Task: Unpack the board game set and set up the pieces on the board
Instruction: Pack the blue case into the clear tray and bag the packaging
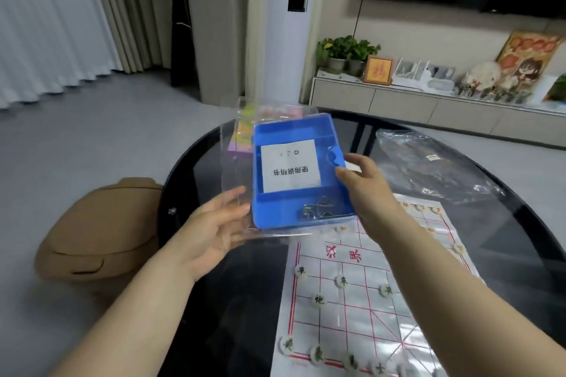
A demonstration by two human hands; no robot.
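**Blue tray in the air, board already half dressed**

I have the blue tray (pixel 294 135) lifted above the far-left part of the round glass table (pixel 490 254), tilted toward me. My right hand (pixel 364 184) grips its right edge beside the rounded notch – thumb on the rim, the other fingers hidden behind the tray. My left hand (pixel 214 232) is spread and relaxed, palm turned inward, its fingers lying against the clear plastic cover (pixel 235 168) that sits behind and to the left of the tray. I cannot tell whether the tray is partly inside that cover or only in front of it.

In the tray's middle compartment lies a white leaflet (pixel 291 167) printed with black characters, upside down from where I look. In the compartment nearest me sits a small tangle of metal wire pieces (pixel 315 211). Behind the tray, through the clear plastic, a colourful card (pixel 242 131) shows.

The paper board (pixel 352 309) with its red grid lies flat on the glass below my right forearm. Round pale game pieces (pixel 341 281) stand on its lines – a row along the near edge, several further in, a few at the far side.

A crumpled clear bag (pixel 428 168) rests on the table beyond the board. A tan cushion (pixel 101 236) sits on the floor to the left.
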